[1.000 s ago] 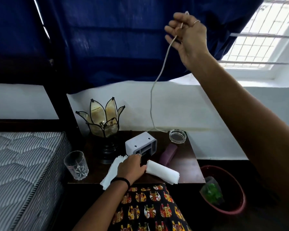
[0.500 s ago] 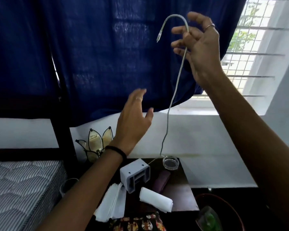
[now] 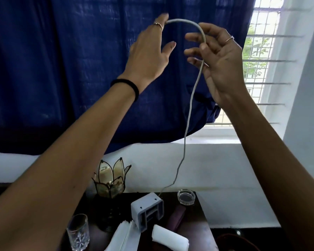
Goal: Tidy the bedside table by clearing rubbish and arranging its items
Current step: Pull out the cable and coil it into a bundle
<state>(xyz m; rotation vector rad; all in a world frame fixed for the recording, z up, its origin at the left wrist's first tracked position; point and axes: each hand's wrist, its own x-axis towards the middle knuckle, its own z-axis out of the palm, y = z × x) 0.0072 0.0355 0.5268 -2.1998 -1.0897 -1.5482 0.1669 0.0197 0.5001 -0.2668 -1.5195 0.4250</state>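
A grey cable [image 3: 188,113] rises from the grey plastic box [image 3: 147,209] on the dark bedside table [image 3: 196,221] up to head height. My right hand [image 3: 219,58] pinches the cable where it bends over. My left hand [image 3: 149,51] is raised beside it, and its fingertips grip the cable's free end in front of the blue curtain. On the table lie a stack of white paper napkins [image 3: 124,238], a rolled white paper [image 3: 169,239], a glass ashtray [image 3: 186,196], a drinking glass [image 3: 78,232] and a purple case [image 3: 178,217].
A petal-shaped glass lamp [image 3: 111,180] stands at the table's back left. The blue curtain [image 3: 62,69] hangs behind my hands, with a barred window [image 3: 265,69] to the right. A red bin's rim [image 3: 232,240] shows low right, beside the table.
My left hand rose from the table to the cable's free end and took hold of it. My right hand still holds the cable, now bent into an arch. The view tilted upward.
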